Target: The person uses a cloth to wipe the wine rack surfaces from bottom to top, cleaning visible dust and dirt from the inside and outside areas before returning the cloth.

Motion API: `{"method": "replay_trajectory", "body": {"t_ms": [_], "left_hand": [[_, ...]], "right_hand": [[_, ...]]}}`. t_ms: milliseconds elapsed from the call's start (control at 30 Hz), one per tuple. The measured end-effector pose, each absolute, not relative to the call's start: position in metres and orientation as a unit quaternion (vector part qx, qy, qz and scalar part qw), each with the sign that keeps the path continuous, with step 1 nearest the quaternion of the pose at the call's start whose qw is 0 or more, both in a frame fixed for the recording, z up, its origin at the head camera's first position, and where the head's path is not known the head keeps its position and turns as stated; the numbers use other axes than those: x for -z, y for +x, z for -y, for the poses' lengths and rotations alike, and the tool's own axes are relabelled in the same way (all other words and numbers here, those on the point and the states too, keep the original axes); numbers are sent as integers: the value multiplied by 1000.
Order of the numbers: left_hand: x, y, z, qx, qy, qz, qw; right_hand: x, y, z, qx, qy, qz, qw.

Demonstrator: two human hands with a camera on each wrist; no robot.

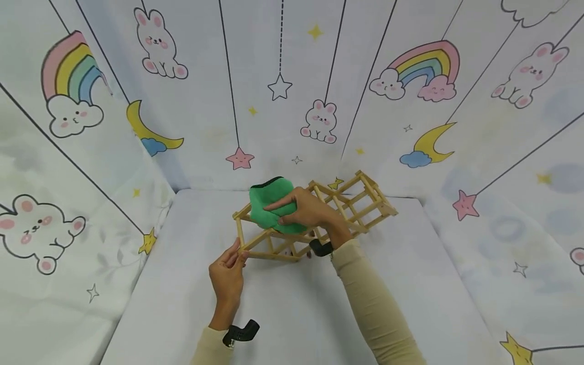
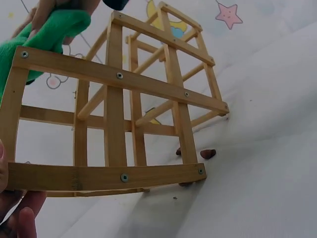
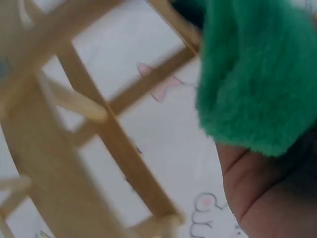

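Gripping a green cloth (image 1: 278,188), the right hand (image 1: 310,209) meets an open-barred wooden rack (image 2: 115,124); the left hand (image 1: 227,276) pinches its corner.

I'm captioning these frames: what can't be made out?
Head view: part of the wooden rack, hidden by green cloth.
Left wrist view: most of the left hand, cut off by the edge; a brown object, too small to identify.
Right wrist view: part of the right hand, behind the cloth.
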State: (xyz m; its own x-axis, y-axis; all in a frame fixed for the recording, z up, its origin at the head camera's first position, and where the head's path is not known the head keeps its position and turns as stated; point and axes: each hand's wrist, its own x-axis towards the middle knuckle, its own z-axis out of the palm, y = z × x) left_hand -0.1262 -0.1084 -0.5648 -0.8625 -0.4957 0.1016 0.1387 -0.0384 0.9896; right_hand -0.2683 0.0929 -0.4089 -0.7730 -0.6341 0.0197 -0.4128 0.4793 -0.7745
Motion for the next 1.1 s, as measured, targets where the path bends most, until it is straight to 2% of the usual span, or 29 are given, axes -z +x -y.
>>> {"method": "replay_trajectory", "body": {"t_ms": [33,100,267,367,467,633,867,933,1033,1100], "left_hand": [[564,-126,109,707,135,657,225],[564,-126,110,706,132,659,224],[562,-127,110,708,132,656,228],[563,-128,109,716,130,645,233],[565,-128,107,726,123,634,236],[568,-127,102,722,129,629,258],[566,-125,96,731,142,610,269],[566,-124,95,730,141,613,267],[568,-123,98,727,131,619,266],[568,-121,100,725,125,623,266]], "right_hand": [[404,-268,-95,409,-326,-841,142],[398,-269,-94,417,-337,-836,117],[398,-270,-62,425,-272,-860,-73],[399,-274,-36,383,-270,-872,-141],[399,-276,-15,323,-279,-893,-142],[407,-273,12,227,-259,-934,-100],[419,-266,31,188,-298,-936,13],[421,-265,30,211,-289,-934,-11],[424,-266,26,245,-261,-928,-99],[425,-266,25,237,-258,-927,-137]]}}
